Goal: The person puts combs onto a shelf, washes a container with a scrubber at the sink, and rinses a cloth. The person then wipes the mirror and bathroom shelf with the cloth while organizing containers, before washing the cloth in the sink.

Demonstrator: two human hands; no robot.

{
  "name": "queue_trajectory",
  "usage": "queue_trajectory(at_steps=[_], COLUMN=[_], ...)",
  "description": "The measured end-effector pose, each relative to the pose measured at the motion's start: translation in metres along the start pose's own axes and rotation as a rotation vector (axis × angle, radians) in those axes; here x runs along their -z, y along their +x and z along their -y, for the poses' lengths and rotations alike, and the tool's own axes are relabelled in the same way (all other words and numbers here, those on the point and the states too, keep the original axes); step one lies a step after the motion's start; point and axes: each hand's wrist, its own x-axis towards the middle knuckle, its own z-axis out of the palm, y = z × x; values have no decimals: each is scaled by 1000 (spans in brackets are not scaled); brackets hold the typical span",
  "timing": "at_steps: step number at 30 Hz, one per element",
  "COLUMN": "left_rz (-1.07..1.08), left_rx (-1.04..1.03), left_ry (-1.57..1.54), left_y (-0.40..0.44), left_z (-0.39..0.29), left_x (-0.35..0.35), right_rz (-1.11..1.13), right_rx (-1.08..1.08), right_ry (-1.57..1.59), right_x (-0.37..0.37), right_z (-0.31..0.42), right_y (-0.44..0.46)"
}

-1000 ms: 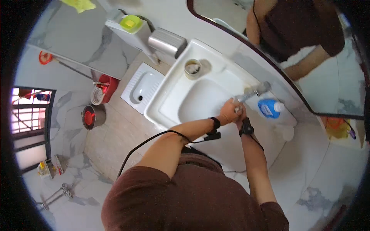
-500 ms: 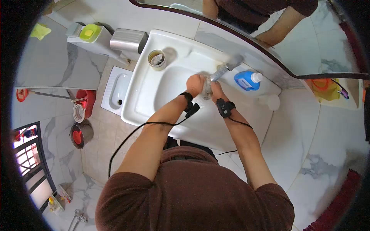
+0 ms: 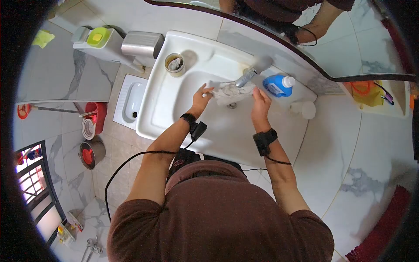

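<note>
A wet white cloth [image 3: 233, 92] is spread between both hands over the basin of the white sink [image 3: 152, 107]. My left hand [image 3: 201, 99] pinches its left end, and my right hand [image 3: 261, 104] grips the right end. The chrome faucet [image 3: 246, 76] reaches over the cloth's upper edge; whether water runs is hard to see. Just below the cloth, the drain [image 3: 232, 105] shows. A blue bottle with a white cap [image 3: 277, 85] stands on the sink ledge, near my right hand.
A jar with something pale inside [image 3: 175, 64] sits at the sink's upper left corner. Right of the basin is a white cup-like item [image 3: 307, 110]. A mirror [image 3: 314, 43] hangs above. On the floor at left are a squat toilet [image 3: 131, 100] and a metal bucket [image 3: 92, 153].
My hands were close together with the cloth bunched under the faucet. They have moved apart, left hand to the left and right hand to the right, and the cloth is now stretched out.
</note>
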Motion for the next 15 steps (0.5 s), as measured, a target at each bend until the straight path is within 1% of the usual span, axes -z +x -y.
queue_trajectory(at_steps=[2,5,7,8,9,11,13,15], left_rz=[24,251,286,304,320,444,412,314], left_rx=[-5,81,-17,-66,-62,-202,-216,-68], left_ry=[300,456,410,387,447,223,114,241], left_y=[-3,-1,1,3,7,15,31,36], left_z=[-16,-42,-41,-41,-42,-40,-5,6], left_x=[-1,-13,-27,-34,-43,-52,-72,-76], right_rz=[58,128,143,147,152,141,114,61], right_rx=[16,-6,4,43,83,184,307,245], right_ry=[-49,-62,-87,-93,-99,-127,-147,-115], right_x=[1,-9,-16,-16,-14,-12,-10,-3], right_z=[8,33,54,61,68,85,102,96], right_y=[-8,-23,-30,-32,-33,-35,-37,-28])
